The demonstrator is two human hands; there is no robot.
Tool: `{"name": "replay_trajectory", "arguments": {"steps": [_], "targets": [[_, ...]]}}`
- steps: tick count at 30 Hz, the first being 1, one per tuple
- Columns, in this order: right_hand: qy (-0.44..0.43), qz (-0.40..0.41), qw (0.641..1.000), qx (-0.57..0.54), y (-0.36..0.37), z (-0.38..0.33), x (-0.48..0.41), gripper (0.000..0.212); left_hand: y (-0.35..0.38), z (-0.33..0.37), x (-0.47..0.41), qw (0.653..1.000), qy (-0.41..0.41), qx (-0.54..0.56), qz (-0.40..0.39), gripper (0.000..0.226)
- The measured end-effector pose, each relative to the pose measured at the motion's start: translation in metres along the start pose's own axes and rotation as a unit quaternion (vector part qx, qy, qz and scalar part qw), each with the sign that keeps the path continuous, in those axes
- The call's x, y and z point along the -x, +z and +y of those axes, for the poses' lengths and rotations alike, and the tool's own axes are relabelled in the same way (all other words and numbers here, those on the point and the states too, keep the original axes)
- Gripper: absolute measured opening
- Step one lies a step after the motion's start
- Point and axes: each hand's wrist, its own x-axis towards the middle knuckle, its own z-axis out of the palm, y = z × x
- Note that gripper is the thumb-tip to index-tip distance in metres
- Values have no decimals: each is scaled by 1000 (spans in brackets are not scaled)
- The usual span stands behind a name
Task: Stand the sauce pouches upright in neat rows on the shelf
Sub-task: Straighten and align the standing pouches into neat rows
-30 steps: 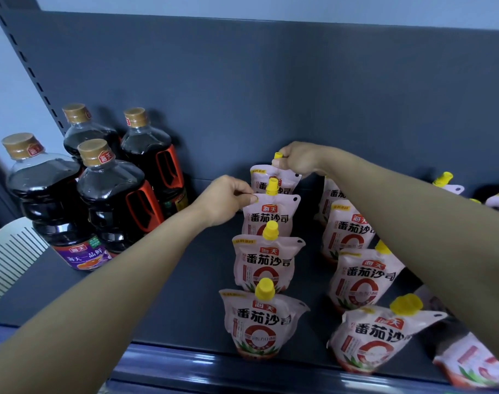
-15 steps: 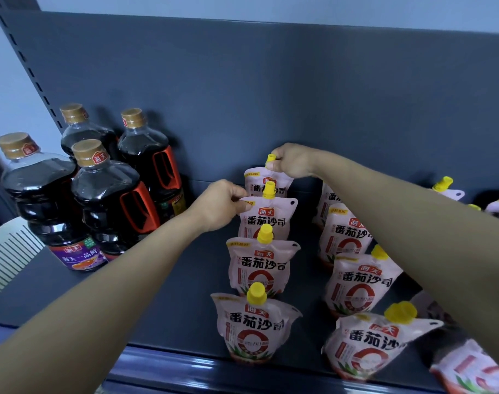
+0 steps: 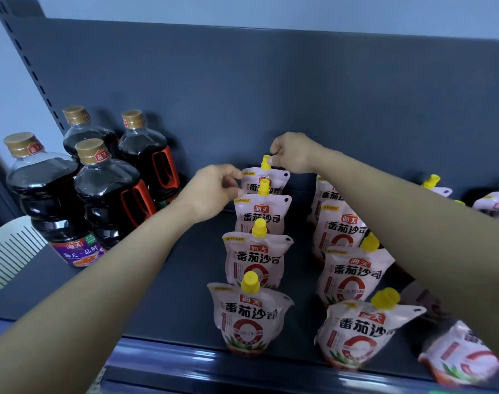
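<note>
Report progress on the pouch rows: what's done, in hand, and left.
Done: the left row's three front pouches stand upright in line, and the second row looks lined up too. In hand: left hand and right hand pinch the top of the rearmost pouch, apparently squaring it. Left: the far-right pouches and the tipped pouch by the shelf edge look unsorted.

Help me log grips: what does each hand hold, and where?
Both hold the left row's rearmost pouch: the left hand pinches its top-left edge, the right hand appears to pinch its yellow cap.
</note>
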Motion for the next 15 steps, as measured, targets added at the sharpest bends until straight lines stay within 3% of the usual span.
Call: {"name": "replay_trajectory", "arguments": {"steps": [6, 15], "targets": [[-27, 46, 999, -7, -7, -10, 30, 27, -23, 27, 31, 998, 61, 9, 22, 1], [-22, 22, 999, 17, -10, -19, 99, 24, -37, 38, 89, 968, 68, 1, -242, 28]]}}
